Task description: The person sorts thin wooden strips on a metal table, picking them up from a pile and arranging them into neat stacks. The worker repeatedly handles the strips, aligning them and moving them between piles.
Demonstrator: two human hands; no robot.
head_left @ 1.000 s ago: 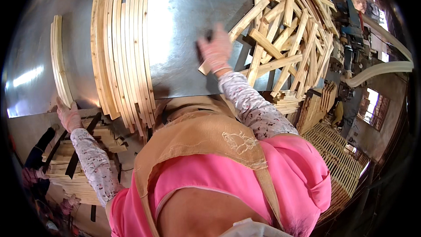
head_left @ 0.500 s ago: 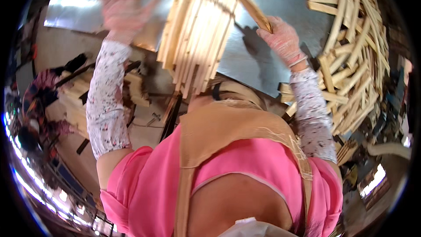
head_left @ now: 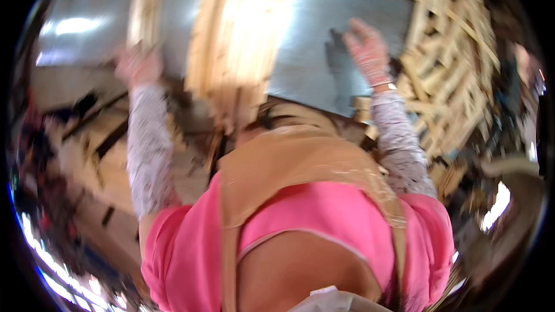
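My left hand (head_left: pixel 139 67), in a pinkish knit glove, is closed around the near end of a pale wooden strip (head_left: pixel 148 6) on the left of the metal tabletop; motion smears its fingers. Over the bare metal to the right, my right hand (head_left: pixel 368 51), in a matching glove, holds nothing, and its fingers are stretched out. Between the hands lies a row of long wooden strips (head_left: pixel 243 29), side by side, with their near ends jutting past the table's front edge.
A large heap of wooden strips (head_left: pixel 457 75) is piled on the right. The shiny metal tabletop (head_left: pixel 318 52) stretches across the front. On the lower left are stacked boards (head_left: pixel 110 162), and a dark blurred shape lies beyond them at the far left.
The wooden strip that was in my right hand is out of it, and those fingers have opened. My left hand came nearer and closed on a strip at the left. The view has shifted.
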